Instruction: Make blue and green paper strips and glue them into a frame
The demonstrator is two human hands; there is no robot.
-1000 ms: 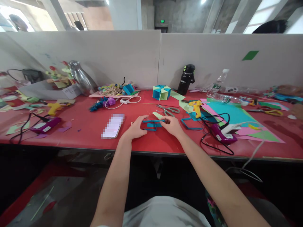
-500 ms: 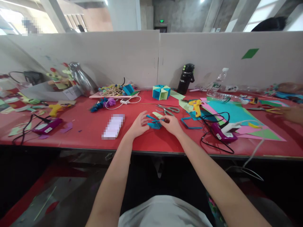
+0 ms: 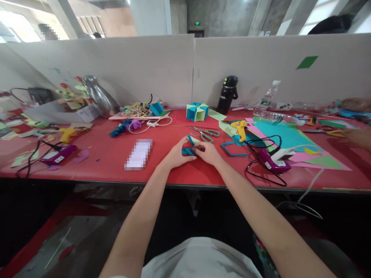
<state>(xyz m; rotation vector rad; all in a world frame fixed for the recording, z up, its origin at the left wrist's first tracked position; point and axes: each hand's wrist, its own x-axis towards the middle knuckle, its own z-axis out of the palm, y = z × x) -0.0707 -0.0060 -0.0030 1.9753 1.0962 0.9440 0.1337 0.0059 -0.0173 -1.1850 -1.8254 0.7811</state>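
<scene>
Between my two hands is a folded blue paper piece (image 3: pixel 188 151), low over the red table (image 3: pixel 162 175). My left hand (image 3: pixel 177 155) curls around its left side, fingers behind and thumb in front. The fingers of my right hand (image 3: pixel 206 151) pinch the piece at its right side. Grey-handled scissors (image 3: pixel 206 135) lie just behind my right hand. To the right of that hand rests a bent blue paper strip (image 3: pixel 232 150). A blue and pale-green paper box shape (image 3: pixel 197 112) stands farther back.
A yellow glue gun (image 3: pixel 240 129), a purple power block (image 3: pixel 274 162) with black cable and coloured paper sheets (image 3: pixel 285 139) lie right. A phone (image 3: pixel 138 154) is left. A black bottle (image 3: pixel 227 95) stands behind; another person's hand (image 3: pixel 358 138) is far right.
My left hand has moved right and closed around the blue paper piece. The upper part of the piece now stands more steeply. My right hand has shifted only slightly.
</scene>
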